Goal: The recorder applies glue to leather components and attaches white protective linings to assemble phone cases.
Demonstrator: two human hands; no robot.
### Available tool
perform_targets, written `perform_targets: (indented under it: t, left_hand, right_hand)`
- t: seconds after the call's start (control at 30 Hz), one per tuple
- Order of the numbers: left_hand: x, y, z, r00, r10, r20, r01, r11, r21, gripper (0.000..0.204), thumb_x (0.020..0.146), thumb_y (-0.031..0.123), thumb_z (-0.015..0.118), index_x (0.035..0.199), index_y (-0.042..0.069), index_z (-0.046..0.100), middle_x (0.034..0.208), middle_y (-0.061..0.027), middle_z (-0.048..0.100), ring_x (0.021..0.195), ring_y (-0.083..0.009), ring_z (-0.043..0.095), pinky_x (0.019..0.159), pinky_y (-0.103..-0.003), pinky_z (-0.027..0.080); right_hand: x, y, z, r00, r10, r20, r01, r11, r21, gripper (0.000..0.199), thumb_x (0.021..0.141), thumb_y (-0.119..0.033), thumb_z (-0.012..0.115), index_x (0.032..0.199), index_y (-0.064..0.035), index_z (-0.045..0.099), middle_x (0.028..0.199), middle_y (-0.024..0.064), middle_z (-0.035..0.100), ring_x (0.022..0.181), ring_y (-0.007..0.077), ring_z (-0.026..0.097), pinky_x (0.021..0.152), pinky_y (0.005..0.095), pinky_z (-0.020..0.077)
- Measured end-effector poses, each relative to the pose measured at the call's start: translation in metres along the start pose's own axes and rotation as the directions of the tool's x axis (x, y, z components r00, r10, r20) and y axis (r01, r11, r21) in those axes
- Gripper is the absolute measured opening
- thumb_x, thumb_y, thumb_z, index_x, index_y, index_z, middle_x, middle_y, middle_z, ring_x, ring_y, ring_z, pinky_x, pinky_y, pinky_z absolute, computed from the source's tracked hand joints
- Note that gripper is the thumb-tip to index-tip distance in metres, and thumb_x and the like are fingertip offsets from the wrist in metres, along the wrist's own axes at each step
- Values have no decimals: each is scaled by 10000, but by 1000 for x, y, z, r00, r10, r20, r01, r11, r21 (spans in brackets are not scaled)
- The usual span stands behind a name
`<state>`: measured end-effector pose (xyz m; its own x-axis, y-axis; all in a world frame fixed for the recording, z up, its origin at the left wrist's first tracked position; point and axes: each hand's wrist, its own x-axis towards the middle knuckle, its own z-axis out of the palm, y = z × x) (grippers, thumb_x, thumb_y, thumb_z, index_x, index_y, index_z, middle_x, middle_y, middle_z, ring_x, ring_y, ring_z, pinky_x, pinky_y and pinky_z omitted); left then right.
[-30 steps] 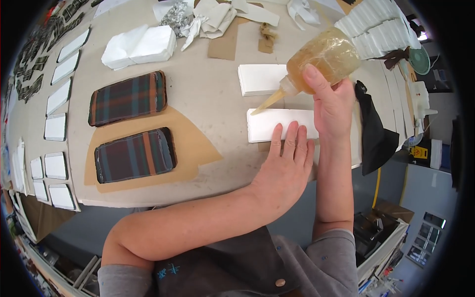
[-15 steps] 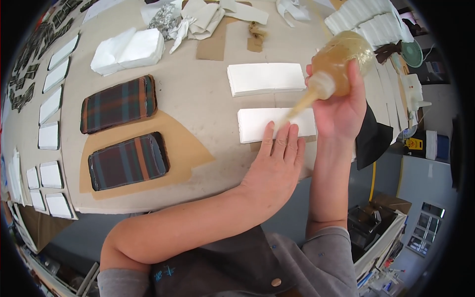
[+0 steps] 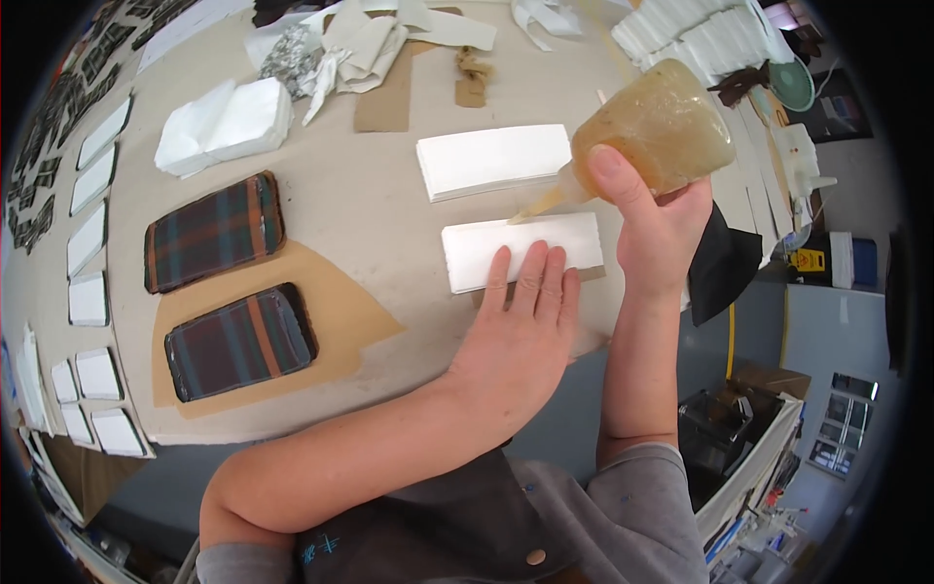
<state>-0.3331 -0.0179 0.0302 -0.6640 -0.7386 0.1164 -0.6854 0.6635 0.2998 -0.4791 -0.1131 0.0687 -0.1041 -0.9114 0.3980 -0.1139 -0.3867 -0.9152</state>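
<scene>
My left hand (image 3: 516,336) lies with its fingers apart, fingertips pressing on a white rectangular stack of thin sheets (image 3: 472,253) at the table's front. In my right hand (image 3: 662,234) is a squeeze bottle (image 3: 666,127) of cloudy amber liquid, tilted with its narrow nozzle pointing down and left. The nozzle tip is at the far long edge of that white stack; whether it touches, I cannot tell. Just beyond lies another white stack (image 3: 491,161). A plaid flat case-like piece (image 3: 216,234) and a second plaid piece (image 3: 238,341) lie to the left.
Brown paper (image 3: 355,336) lies under the nearer plaid piece. A thick white stack (image 3: 224,125), cloth scraps (image 3: 365,58) and cardboard strips (image 3: 384,105) sit farther back. White dark-edged panels (image 3: 88,243) line the left side. A black sheet (image 3: 725,263) hangs over the right edge.
The squeeze bottle has tipped flatter, and its nozzle has gone from over the near stack's middle, by my left fingers, to its far edge. My left hand still presses the stack.
</scene>
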Motion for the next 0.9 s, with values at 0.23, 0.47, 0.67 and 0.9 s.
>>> perform_targets:
  t: [0.23,0.47,0.67,0.9]
  left_hand:
    - [0,-1,-5,999,4,35,-1,996,-86,800,914,447,660,1466,-76,410,1548,-246,394,1473,-385,329,1212,-566,238]
    - [2,-8,-17,999,-29,-16,25,978,-206,733,883,355,724,1414,-80,464,1478,-207,457,1415,-357,400,1194,-482,311]
    - [7,-18,-22,999,-23,-29,16,971,-238,658,802,246,792,1321,-74,544,1390,-169,514,1292,-328,493,1093,-421,425]
    - [9,-19,-21,999,-20,-40,11,980,-201,673,770,235,809,1322,-56,556,1373,-140,533,1260,-302,518,1057,-414,449]
  right_hand:
    - [1,-3,-32,990,-29,-139,24,999,-43,505,799,-75,863,1203,21,575,1078,101,689,952,161,675,840,295,555]
    - [2,2,-70,969,-22,-245,-10,992,-129,532,798,-99,865,1219,21,564,1081,94,677,953,172,670,848,301,554]
    - [3,15,-84,959,-12,-283,12,1000,0,517,808,-120,856,1221,8,572,1108,86,668,980,166,659,889,313,532]
    - [-10,20,-102,951,134,-279,-123,991,56,456,810,-86,822,1195,14,599,1088,78,684,1007,160,650,910,312,499]
